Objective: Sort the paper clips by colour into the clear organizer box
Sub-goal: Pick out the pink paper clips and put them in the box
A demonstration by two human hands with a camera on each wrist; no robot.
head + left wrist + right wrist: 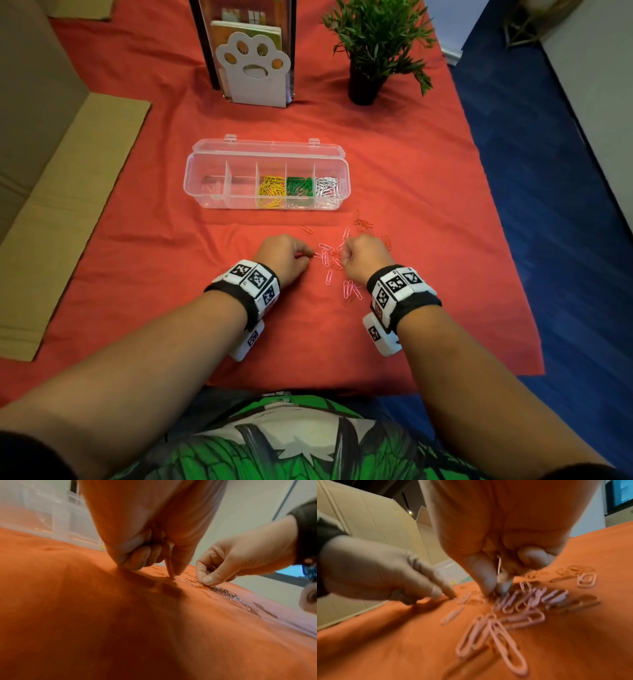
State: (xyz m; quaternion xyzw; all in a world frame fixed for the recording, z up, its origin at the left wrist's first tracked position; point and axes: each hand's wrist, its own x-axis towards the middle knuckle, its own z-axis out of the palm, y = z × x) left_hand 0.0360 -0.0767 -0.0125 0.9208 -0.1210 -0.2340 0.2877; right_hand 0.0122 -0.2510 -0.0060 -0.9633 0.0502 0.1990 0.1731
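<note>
A flat piece of cardboard (68, 212) lies at the far left on the red cloth (137, 274) that covers the tabletop. Next comes the clear organizer box (205, 202), open, with its lid tipped back. Its two left spaces look bare, likely kept for the colours not yet sorted. Yellow clips (271, 192), green clips (300, 187) and white clips (326, 187) each fill their own space.

In front of the box, the left hand (282, 255) is low on the cloth, fingers curled. It pinches a red clip (169, 566) between thumb and finger.

Pink clips (327, 260) and red clips (364, 224) lie loose between and around the hands. The right hand (366, 257) pinches down into the pile, fingertips (485, 582) tight together on a clip, though I cannot tell which colour. Both hands work close so the small clips are easy to grab.
</note>
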